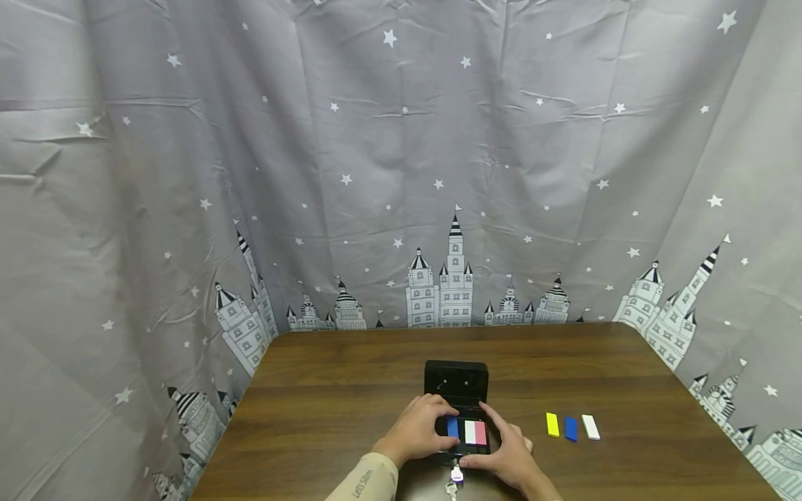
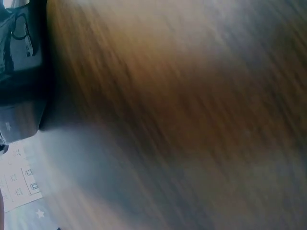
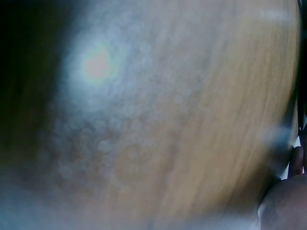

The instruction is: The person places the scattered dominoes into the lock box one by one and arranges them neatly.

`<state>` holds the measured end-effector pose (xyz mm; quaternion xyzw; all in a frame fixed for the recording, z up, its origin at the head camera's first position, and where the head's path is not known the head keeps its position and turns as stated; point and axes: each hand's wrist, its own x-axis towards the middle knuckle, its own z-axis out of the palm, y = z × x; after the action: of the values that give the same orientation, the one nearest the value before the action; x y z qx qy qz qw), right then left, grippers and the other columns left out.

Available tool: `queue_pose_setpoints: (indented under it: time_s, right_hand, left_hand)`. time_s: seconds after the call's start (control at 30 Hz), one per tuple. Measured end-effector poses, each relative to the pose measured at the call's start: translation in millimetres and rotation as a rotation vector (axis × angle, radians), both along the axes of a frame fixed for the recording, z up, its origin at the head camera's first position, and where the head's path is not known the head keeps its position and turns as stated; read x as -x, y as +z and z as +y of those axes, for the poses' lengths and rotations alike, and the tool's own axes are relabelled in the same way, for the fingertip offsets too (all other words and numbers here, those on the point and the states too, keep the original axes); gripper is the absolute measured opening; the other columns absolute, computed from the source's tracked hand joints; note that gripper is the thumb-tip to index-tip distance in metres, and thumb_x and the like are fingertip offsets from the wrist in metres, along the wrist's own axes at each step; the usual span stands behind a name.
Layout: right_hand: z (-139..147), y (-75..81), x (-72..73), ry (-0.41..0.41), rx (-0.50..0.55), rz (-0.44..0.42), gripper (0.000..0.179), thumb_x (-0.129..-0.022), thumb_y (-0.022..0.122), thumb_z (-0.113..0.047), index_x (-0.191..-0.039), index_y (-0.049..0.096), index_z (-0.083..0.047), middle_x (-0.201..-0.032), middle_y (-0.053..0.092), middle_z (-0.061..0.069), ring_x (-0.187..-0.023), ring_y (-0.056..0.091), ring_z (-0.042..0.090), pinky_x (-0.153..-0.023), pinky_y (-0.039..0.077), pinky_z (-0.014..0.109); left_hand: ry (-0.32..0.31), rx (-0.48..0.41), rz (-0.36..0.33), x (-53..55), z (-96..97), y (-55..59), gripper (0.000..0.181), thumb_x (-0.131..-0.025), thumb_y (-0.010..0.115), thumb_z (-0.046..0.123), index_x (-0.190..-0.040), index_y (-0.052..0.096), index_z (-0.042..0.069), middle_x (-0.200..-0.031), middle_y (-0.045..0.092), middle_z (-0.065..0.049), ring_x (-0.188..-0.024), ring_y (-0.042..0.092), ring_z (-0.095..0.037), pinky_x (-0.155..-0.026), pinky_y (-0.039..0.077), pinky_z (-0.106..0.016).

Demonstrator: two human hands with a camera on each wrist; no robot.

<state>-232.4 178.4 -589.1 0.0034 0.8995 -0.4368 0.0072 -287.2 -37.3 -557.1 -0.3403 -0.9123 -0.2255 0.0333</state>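
Observation:
A small black box (image 1: 456, 381) lies on the table with its hinged lid raised at the back. Inside, a blue block (image 1: 452, 426) sits at the left, beside a white block (image 1: 470, 432) and a pink block (image 1: 480, 433). The left hand (image 1: 416, 428) reaches over the box's left side, its thumb and fingertips pinching the ends of the blue block. The right hand (image 1: 512, 454) spans the box's right side and grips it, index finger by the hinge and thumb at the front edge. Keys (image 1: 457, 474) hang at the box's front. The left wrist view shows the box's dark side (image 2: 21, 86).
Right of the box lie a yellow block (image 1: 552, 425), another blue block (image 1: 571, 428) and another white block (image 1: 590, 427). Around the wooden table (image 1: 338, 369) hangs a grey curtain (image 1: 376, 139) printed with castles and stars.

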Motion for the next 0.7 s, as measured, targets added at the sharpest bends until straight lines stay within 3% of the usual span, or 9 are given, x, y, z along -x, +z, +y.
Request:
queue_pose_setpoints:
  time_s: [0.3,0.7]
  right_hand:
    - [1,-2.3,0.5,0.01,0.007,0.011,0.107,-0.06,0.096,-0.047,-0.151,0.047,-0.02,-0.144,0.053,0.02,-0.123,0.043,0.043,-0.092,0.021,0.063]
    - [0,1.1,-0.6,0.007,0.011,0.001,0.106,-0.061,0.096,-0.047,-0.151,0.046,-0.02,-0.145,0.051,0.021,-0.123,0.041,0.044,-0.092,0.02,0.063]
  left_hand:
    - [-0.026,0.051,-0.033,4.7,8.1,1.1,0.042,-0.08,0.085,0.039,-0.115,0.076,0.018,-0.112,0.067,0.01,-0.105,0.06,-0.008,-0.095,0.048,-0.033]
    - [-0.009,0.094,-0.082,5.3,16.2,-6.3,0.04,-0.079,0.085,0.04,-0.113,0.076,0.02,-0.113,0.067,0.011,-0.1,0.061,-0.005,-0.089,0.051,-0.03]
